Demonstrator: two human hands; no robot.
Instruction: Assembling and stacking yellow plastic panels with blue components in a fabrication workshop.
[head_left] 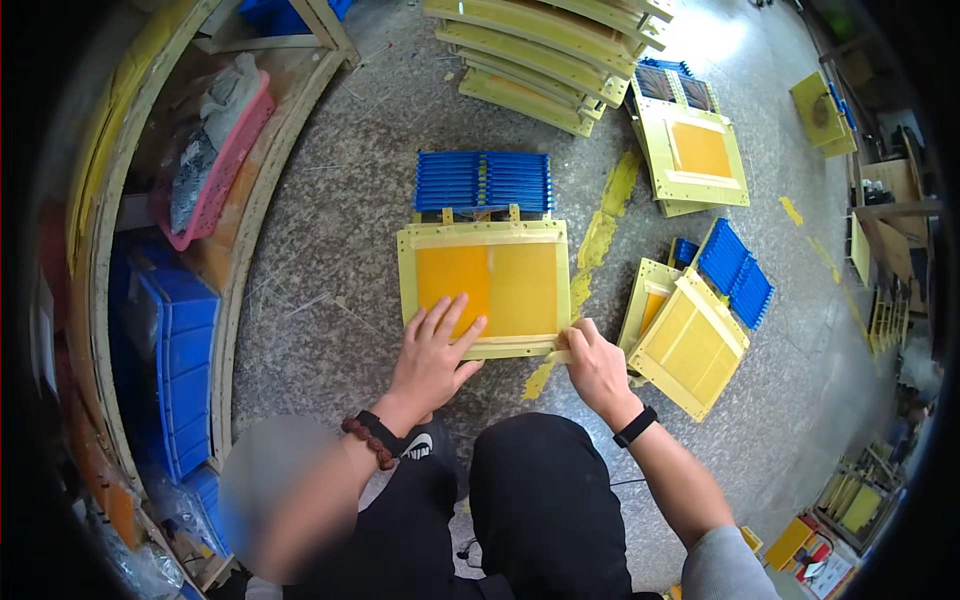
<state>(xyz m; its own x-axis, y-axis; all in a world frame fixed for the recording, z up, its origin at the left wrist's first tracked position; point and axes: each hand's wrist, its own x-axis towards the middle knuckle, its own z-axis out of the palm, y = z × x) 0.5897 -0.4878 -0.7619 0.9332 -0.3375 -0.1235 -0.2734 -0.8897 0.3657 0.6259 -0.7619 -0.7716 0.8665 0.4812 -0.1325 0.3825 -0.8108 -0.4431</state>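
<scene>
A square yellow frame with an orange panel (485, 288) lies flat on the speckled floor straight ahead of the person's knees, its near edge running left to right across the view. The left hand (432, 355) rests on the frame's near-left part, fingers spread and flat, palm pressing down, gripping nothing. The right hand (592, 365) sits at the frame's near-right corner, fingers curled and pinched closed on a narrow pale strip (556, 356) that sticks out along that edge; what exactly the strip is cannot be told. So the right hand is the one at the edge, with the frame lying to its left and ahead of it, while the left hand is already on top. Just beyond the frame's far edge, touching or nearly so, stands a row of blue slotted pieces (482, 181). To the frame's right, well apart, another yellow frame leans tilted (690, 345) with more blue pieces (735, 272) behind it. Further beyond the frame lies a stack of yellow frames (545, 60).
</scene>
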